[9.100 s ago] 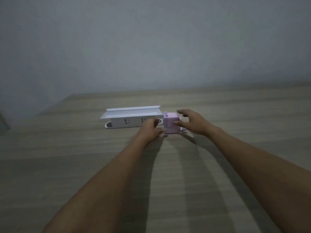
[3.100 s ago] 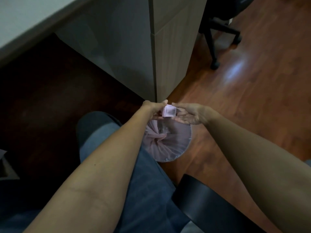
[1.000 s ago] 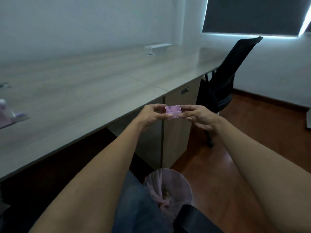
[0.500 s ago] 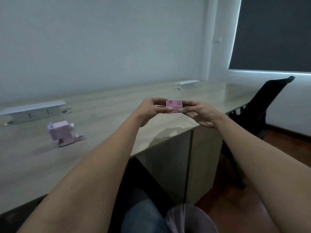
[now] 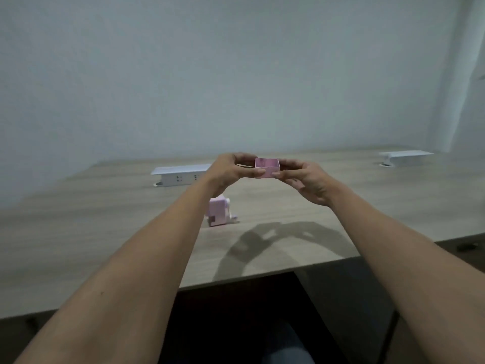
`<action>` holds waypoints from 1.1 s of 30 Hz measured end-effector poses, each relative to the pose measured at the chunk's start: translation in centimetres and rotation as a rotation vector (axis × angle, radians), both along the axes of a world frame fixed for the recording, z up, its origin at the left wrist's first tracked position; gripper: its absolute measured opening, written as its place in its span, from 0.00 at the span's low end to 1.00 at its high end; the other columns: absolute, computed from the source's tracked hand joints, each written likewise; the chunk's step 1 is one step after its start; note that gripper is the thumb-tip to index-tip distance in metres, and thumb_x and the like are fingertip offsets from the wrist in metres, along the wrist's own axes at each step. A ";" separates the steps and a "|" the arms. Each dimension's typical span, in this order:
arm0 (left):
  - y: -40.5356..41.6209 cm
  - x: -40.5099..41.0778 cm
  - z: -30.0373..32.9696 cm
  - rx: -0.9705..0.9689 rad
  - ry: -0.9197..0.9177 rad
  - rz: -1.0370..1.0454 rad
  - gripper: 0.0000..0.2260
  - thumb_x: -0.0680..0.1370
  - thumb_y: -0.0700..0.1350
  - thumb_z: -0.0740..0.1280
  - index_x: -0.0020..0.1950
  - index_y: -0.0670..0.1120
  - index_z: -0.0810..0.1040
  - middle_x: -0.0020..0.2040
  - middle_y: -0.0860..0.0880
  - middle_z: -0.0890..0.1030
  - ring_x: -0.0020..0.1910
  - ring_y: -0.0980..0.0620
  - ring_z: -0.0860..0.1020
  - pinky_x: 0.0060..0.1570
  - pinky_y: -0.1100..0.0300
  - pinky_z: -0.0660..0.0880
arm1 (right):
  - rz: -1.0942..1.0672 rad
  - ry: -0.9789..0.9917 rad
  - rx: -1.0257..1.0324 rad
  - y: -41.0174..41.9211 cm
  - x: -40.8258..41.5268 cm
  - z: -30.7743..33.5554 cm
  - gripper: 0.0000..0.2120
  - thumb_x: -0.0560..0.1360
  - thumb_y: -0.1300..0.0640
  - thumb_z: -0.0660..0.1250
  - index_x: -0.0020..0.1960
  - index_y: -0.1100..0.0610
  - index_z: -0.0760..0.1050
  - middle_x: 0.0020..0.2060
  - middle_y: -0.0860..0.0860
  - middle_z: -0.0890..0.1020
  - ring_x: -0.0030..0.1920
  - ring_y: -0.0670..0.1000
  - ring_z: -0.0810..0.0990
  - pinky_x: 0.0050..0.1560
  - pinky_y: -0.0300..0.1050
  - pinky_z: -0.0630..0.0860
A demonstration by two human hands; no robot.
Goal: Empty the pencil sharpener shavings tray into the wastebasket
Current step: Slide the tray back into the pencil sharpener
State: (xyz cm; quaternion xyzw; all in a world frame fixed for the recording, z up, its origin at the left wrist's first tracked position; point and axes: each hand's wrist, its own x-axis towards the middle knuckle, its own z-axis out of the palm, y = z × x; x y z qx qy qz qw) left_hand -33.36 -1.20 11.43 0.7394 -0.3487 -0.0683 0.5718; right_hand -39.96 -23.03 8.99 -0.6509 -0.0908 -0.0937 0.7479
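Note:
The small pink shavings tray [image 5: 267,168] is held upright in the air above the desk, its open top facing up and looking empty inside. My left hand [image 5: 231,170] pinches its left side and my right hand [image 5: 304,179] pinches its right side. The pink pencil sharpener [image 5: 219,214] stands on the wooden desk [image 5: 105,232] below and left of the tray, partly hidden by my left forearm. The wastebasket is out of view.
A white socket box [image 5: 181,176] sits at the back of the desk behind my left hand, and a second one [image 5: 404,157] at the far right. The desk's front edge runs across the lower view, with dark space under it.
The view has swung left from the floor and wastebasket back to the desk. Both hands carried the tray up and over the desk, above the sharpener.

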 end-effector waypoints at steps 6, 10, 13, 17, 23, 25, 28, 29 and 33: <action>8.6 1.1 0.4 -0.023 -0.015 0.164 0.19 0.74 0.40 0.78 0.64 0.41 0.83 0.57 0.43 0.87 0.58 0.48 0.85 0.59 0.60 0.78 | 0.183 -0.027 -0.065 7.2 4.7 0.8 0.22 0.74 0.72 0.71 0.68 0.68 0.76 0.64 0.60 0.82 0.65 0.54 0.81 0.65 0.42 0.76; 13.8 2.0 -1.0 -0.055 -0.007 0.253 0.19 0.74 0.39 0.78 0.64 0.40 0.83 0.59 0.41 0.86 0.55 0.51 0.85 0.59 0.64 0.78 | 0.151 0.010 -0.059 10.6 7.3 -0.7 0.24 0.72 0.73 0.73 0.67 0.68 0.76 0.65 0.64 0.80 0.63 0.55 0.82 0.62 0.42 0.78; 17.0 2.5 -2.8 -0.069 0.037 0.323 0.20 0.73 0.37 0.78 0.65 0.38 0.82 0.59 0.40 0.86 0.54 0.50 0.84 0.61 0.63 0.77 | 0.072 -0.004 -0.136 11.5 8.7 -2.7 0.22 0.69 0.71 0.76 0.63 0.64 0.79 0.62 0.62 0.83 0.65 0.57 0.81 0.69 0.48 0.74; 19.3 3.1 -6.3 -0.061 0.104 0.376 0.19 0.73 0.35 0.77 0.64 0.37 0.83 0.57 0.40 0.86 0.51 0.51 0.84 0.60 0.61 0.76 | -0.036 -0.029 -0.182 11.6 9.4 -5.2 0.26 0.70 0.71 0.76 0.67 0.68 0.77 0.62 0.62 0.82 0.58 0.55 0.82 0.51 0.33 0.79; 19.6 4.4 -10.5 -0.012 0.188 0.406 0.22 0.73 0.36 0.78 0.66 0.37 0.81 0.58 0.40 0.86 0.51 0.50 0.84 0.54 0.65 0.80 | -0.055 0.000 -0.204 10.3 10.4 -7.3 0.27 0.70 0.66 0.78 0.67 0.66 0.77 0.62 0.59 0.83 0.62 0.53 0.82 0.53 0.32 0.78; 19.1 4.7 -11.4 0.009 0.196 0.415 0.22 0.72 0.37 0.79 0.65 0.38 0.82 0.56 0.43 0.87 0.47 0.53 0.85 0.46 0.68 0.80 | -0.054 0.004 -0.206 9.9 10.7 -7.4 0.26 0.70 0.67 0.78 0.67 0.65 0.78 0.62 0.58 0.83 0.60 0.51 0.82 0.52 0.31 0.78; 18.1 5.3 -12.6 0.024 0.202 0.422 0.22 0.72 0.38 0.79 0.66 0.39 0.82 0.55 0.42 0.87 0.46 0.52 0.85 0.45 0.67 0.81 | -0.032 0.013 -0.247 9.6 11.1 -7.7 0.26 0.70 0.66 0.78 0.67 0.64 0.78 0.62 0.56 0.83 0.59 0.49 0.82 0.51 0.29 0.77; 17.8 5.6 -12.8 0.018 0.213 0.418 0.23 0.72 0.38 0.79 0.66 0.38 0.81 0.56 0.41 0.87 0.47 0.51 0.85 0.47 0.66 0.81 | -0.022 0.017 -0.258 9.5 11.3 -7.8 0.26 0.70 0.65 0.78 0.68 0.64 0.78 0.62 0.55 0.83 0.59 0.48 0.82 0.51 0.29 0.76; 17.1 6.0 -12.8 0.010 0.232 0.400 0.22 0.71 0.37 0.80 0.65 0.38 0.82 0.55 0.41 0.87 0.48 0.50 0.85 0.50 0.64 0.80 | 0.071 0.052 -0.243 9.2 11.4 -8.1 0.28 0.71 0.65 0.77 0.70 0.62 0.77 0.64 0.52 0.83 0.60 0.47 0.82 0.59 0.37 0.73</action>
